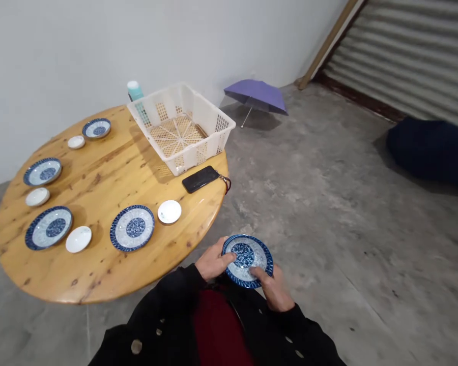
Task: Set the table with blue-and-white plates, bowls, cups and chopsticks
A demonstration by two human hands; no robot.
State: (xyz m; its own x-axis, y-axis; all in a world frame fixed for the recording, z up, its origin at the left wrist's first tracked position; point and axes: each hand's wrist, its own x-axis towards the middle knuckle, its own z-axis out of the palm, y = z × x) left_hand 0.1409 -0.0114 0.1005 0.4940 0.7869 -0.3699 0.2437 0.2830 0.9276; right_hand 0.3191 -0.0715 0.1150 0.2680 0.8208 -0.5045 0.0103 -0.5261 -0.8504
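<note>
So: round wooden table ahead and left of hands, white plastic basket at its far edge, phone beside basket. Blue-and-white plates and white saucers lie spaced across tabletop, none touching, apparently kept apart on purpose. Hands together, clamped on blue plate just off table's near edge: left hand, right hand at opposite rims, thumbs on face, likely for steady grip.

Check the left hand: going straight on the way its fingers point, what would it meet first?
The blue-and-white plate it holds: the left hand points across it. Past the plate, the line seems to reach only the concrete floor, though depth is hard to judge.
</note>
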